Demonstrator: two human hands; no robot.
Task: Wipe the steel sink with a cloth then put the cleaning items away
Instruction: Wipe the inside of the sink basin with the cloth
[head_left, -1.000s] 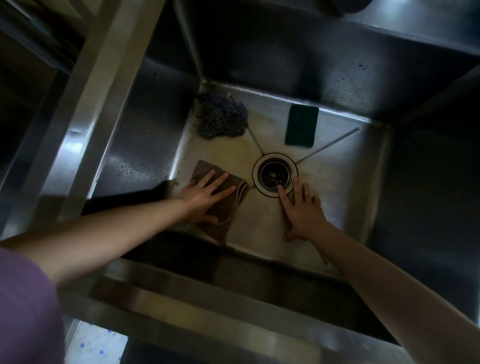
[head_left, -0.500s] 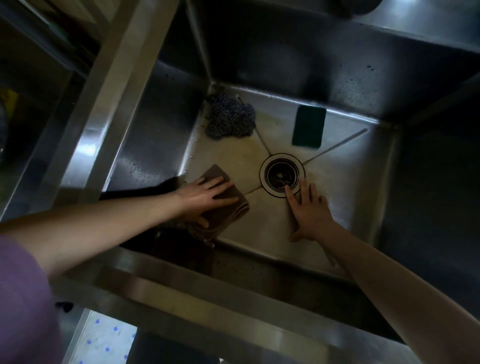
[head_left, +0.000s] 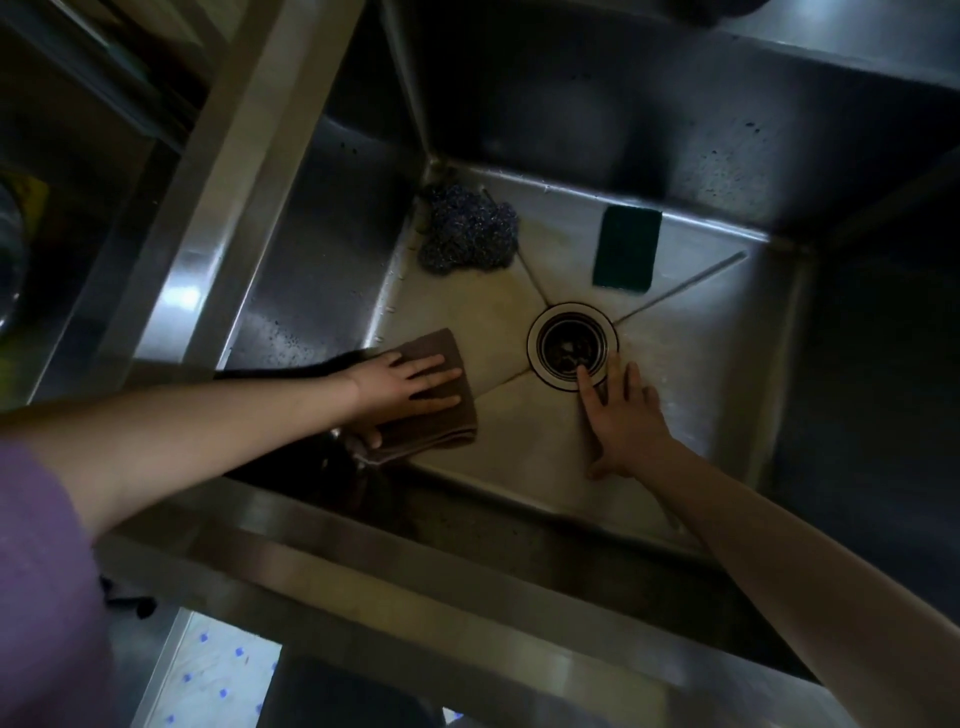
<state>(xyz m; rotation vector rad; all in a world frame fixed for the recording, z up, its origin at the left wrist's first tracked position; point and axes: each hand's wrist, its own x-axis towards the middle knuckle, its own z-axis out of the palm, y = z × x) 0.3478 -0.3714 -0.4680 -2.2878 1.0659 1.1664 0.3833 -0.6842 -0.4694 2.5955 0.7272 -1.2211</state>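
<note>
A deep steel sink (head_left: 696, 374) fills the view, with a round drain (head_left: 572, 346) in its floor. My left hand (head_left: 402, 387) presses flat, fingers straight, on a folded brown cloth (head_left: 441, 421) at the floor's near left corner; the thumb lies along the cloth's near edge. My right hand (head_left: 623, 415) rests flat on the sink floor just below the drain, its fingertips at the drain's rim. A dark steel-wool scourer (head_left: 467, 234) lies in the far left corner. A green sponge pad (head_left: 626, 248) lies near the far wall.
The sink's front rim (head_left: 363, 587) crosses the bottom of the view and a steel ledge (head_left: 223, 171) runs along the left. High dark walls enclose the basin on all sides. Light speckled flooring (head_left: 218, 675) shows below the rim.
My left hand has slid the cloth towards the near left corner of the floor and turned to point right. My right hand has stayed by the drain.
</note>
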